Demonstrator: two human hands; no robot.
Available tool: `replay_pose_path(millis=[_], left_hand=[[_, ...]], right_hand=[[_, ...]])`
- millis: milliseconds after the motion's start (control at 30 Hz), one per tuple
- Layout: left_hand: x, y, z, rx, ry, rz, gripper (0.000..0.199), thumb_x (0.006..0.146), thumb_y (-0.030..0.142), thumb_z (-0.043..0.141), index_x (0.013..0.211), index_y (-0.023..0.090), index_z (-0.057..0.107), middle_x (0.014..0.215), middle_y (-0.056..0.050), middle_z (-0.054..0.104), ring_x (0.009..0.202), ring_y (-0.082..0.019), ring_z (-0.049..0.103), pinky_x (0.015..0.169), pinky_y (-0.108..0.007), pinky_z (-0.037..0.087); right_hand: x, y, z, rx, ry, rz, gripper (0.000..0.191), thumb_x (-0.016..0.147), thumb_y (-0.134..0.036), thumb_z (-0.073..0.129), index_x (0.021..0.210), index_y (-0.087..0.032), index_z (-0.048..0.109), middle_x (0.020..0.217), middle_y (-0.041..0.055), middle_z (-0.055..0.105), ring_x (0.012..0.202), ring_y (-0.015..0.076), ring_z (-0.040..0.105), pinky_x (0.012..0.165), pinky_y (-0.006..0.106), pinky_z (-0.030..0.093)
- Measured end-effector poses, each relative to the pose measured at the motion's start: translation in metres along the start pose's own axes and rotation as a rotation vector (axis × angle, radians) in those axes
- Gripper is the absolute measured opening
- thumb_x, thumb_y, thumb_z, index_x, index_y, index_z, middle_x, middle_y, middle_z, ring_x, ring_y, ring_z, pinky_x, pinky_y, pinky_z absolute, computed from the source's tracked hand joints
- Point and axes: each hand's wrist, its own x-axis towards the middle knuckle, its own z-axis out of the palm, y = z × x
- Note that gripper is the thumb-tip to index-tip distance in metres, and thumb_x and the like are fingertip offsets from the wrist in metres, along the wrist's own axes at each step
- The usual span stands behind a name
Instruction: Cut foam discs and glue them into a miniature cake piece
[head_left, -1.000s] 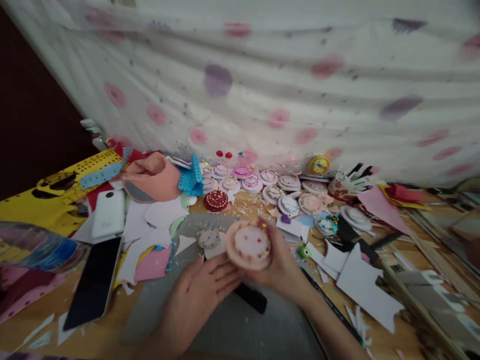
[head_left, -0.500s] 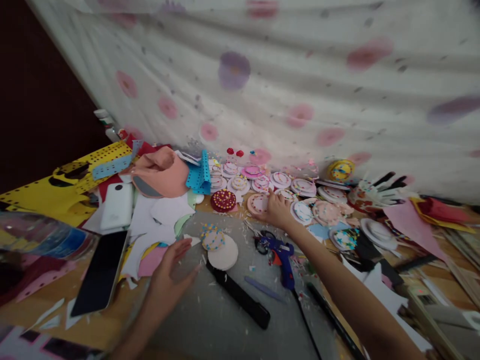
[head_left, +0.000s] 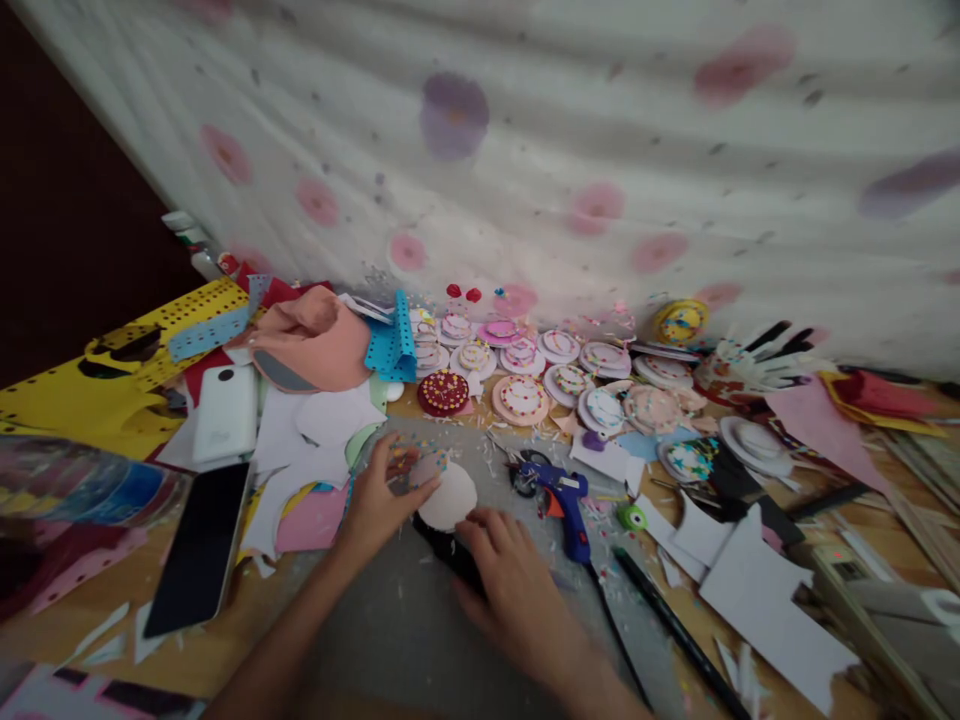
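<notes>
My left hand [head_left: 386,500] closes its thumb and fingers around the side of a small pale disc ringed with coloured beads [head_left: 427,468]. That disc overlaps the upper left of a larger white disc [head_left: 450,497]. At the white disc's lower right edge, my right hand [head_left: 506,565] has its fingers curled and fingertips touching the rim; its thumb is mostly hidden. Under the discs and the right hand lies a black knife-like tool [head_left: 442,545], largely covered. A blue glue gun [head_left: 566,500] lies right of the right hand.
Rows of small beaded hats [head_left: 521,397] line the back by the curtain [head_left: 540,130]. A phone [head_left: 199,550], power bank [head_left: 225,412], plastic bottle [head_left: 90,480] and peach cap [head_left: 315,340] occupy the left. White scraps [head_left: 765,590] and a black pen-like stick [head_left: 679,630] lie right.
My right hand has come back from the beaded hats to the white disc. My left hand has moved up and right onto the beaded disc. The view has shifted slightly.
</notes>
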Motion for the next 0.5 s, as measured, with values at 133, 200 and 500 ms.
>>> replay_pose_path(millis=[133,200,500], left_hand=[[-0.013,0.002,-0.004,-0.074,-0.047,0.025,0.077,0.074,0.038,0.075,0.137,0.021,0.034,0.124,-0.013,0.061,0.115,-0.025,0.062,0.102,-0.042,0.048],[-0.019,0.001,0.002,-0.031,-0.122,0.026,0.08,0.073,0.035,0.077,0.139,0.023,0.034,0.13,-0.013,0.059,0.119,-0.026,0.059,0.104,-0.044,0.046],[-0.049,-0.007,-0.032,0.208,-0.024,0.193,0.071,0.082,0.037,0.069,0.142,0.027,0.034,0.148,-0.012,0.042,0.136,-0.028,0.043,0.112,-0.046,0.037]], right_hand=[[-0.009,0.002,0.03,0.019,-0.015,0.108,0.045,0.078,-0.001,0.056,0.12,-0.017,0.054,0.112,0.0129,0.062,0.099,0.0292,0.062,0.084,0.045,0.056],[-0.016,0.011,0.035,0.037,0.02,0.132,0.044,0.08,0.002,0.05,0.119,-0.017,0.054,0.108,0.012,0.062,0.097,0.0275,0.063,0.083,0.042,0.057],[-0.031,0.035,0.039,-0.016,0.336,0.099,0.031,0.09,-0.011,0.049,0.119,-0.022,0.049,0.115,0.0133,0.057,0.101,0.0288,0.059,0.084,0.048,0.056]])
